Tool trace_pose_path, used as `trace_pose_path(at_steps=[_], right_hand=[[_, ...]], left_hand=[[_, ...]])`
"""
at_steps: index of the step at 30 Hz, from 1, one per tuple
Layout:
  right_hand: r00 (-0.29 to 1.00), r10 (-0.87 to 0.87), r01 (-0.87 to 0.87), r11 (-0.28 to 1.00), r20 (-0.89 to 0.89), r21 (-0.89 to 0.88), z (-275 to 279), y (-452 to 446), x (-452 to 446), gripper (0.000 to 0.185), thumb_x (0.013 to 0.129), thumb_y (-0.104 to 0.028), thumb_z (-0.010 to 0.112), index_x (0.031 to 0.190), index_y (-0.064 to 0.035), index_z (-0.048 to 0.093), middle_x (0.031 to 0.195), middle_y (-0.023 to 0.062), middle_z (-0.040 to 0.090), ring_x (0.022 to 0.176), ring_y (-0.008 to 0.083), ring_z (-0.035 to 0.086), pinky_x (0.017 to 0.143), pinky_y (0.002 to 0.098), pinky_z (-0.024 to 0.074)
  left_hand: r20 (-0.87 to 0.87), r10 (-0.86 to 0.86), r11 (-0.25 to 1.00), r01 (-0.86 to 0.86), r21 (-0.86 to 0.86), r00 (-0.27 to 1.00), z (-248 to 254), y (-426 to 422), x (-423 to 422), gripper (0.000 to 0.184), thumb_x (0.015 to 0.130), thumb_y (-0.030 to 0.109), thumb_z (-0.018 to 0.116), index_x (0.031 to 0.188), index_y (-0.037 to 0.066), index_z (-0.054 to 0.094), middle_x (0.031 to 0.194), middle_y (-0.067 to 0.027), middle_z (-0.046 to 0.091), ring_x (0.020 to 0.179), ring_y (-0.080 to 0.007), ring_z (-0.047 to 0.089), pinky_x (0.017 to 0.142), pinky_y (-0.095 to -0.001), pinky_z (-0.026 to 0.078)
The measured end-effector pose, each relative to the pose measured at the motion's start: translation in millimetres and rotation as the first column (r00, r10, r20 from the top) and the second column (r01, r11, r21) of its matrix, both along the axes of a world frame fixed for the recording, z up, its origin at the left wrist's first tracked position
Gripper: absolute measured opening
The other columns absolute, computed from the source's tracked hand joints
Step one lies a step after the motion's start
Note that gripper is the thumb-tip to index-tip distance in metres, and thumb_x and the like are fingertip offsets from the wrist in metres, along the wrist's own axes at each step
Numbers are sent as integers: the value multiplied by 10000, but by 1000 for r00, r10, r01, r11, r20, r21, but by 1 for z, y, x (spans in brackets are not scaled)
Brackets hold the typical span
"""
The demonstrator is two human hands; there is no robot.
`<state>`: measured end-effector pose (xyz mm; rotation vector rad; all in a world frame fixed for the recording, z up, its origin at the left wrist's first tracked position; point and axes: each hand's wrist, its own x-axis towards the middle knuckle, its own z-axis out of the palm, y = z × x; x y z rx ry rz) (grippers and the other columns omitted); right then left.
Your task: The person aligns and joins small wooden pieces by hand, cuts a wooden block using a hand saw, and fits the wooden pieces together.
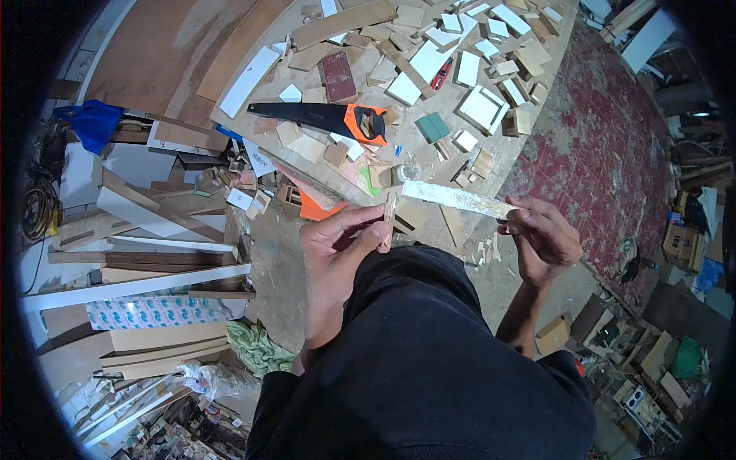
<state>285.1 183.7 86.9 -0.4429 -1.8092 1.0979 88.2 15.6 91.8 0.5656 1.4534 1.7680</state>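
Note:
My left hand (346,244) pinches a short narrow wooden strip (390,216) that points up toward the workbench. In my right hand (541,236) is the right end of a longer wooden strip (456,198) with worn white paint. The far end of the painted strip comes close to the top of the short one; whether they touch I cannot tell. Beyond my hands, on the bench, lies a handsaw (318,120) with a black blade and an orange and black handle.
Many wood offcuts cover the workbench (498,146), among them a green block (432,128) and a red-handled tool (441,74). Boards (169,276) are stacked at the left beside a green cloth (257,349). Scrap and a cardboard box (681,244) line the right side.

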Motion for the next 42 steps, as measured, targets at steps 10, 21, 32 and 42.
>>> trace_pose_path(at_steps=[10,21,32,42], right_hand=[[994,86,-95,986,72,136,-2,1,5,210,737,119,663,929,38,636,894,254,640,807,272,668,603,317,589],[971,67,-129,954,-228,-270,-31,-2,-1,224,738,141,626,951,74,635,966,274,623,821,286,658,614,334,591],[928,46,-195,906,-371,-376,-35,-4,0,198,732,143,620,919,85,644,959,279,627,833,287,662,618,324,597],[951,173,-239,936,-256,-259,-43,-2,3,224,721,143,629,926,57,656,964,275,630,804,290,667,611,336,596]], left_hand=[[356,30,997,-53,54,934,-1,7,-8,242,826,-14,636,1064,-56,619,889,-128,654,717,-156,622,638,-264,516],[555,-82,994,30,102,828,-3,6,-3,228,835,5,624,1061,-31,622,931,-138,661,753,-181,646,612,-240,543],[557,-83,988,-3,153,827,-3,0,1,233,837,-11,613,1069,-28,623,939,-140,659,757,-180,644,613,-252,537],[627,-66,989,-30,141,776,-5,-5,12,237,853,0,596,1087,-41,612,954,-144,654,743,-187,637,602,-235,528]])
